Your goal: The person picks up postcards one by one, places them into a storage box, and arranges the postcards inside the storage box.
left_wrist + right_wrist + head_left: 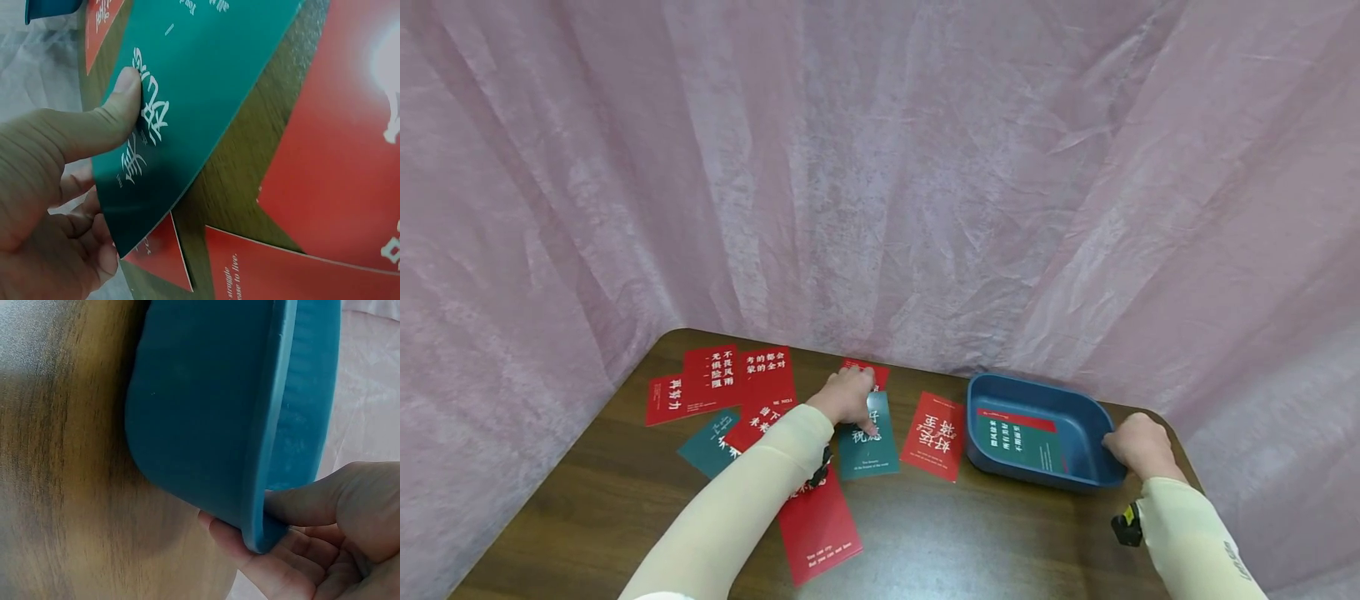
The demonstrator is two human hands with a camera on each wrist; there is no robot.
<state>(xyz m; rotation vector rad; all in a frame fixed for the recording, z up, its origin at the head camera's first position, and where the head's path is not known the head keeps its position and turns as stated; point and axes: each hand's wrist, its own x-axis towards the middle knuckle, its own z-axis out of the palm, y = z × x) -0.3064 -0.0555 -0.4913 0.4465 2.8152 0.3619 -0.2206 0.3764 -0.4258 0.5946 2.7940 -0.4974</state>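
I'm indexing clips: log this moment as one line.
left hand: pinches green card | right hand: grips blue bin | inside: cards | red cards: on table

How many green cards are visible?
3: a green card held in the left hand, another in the blue bin, a third partly under a red card. More may be hidden.

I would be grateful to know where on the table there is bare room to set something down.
The widest bare patch of the table lies in front of the blue tray, between the lowest red card and the right sleeve. Another lies left of the left sleeve. Overlapping cards crowd the back left.
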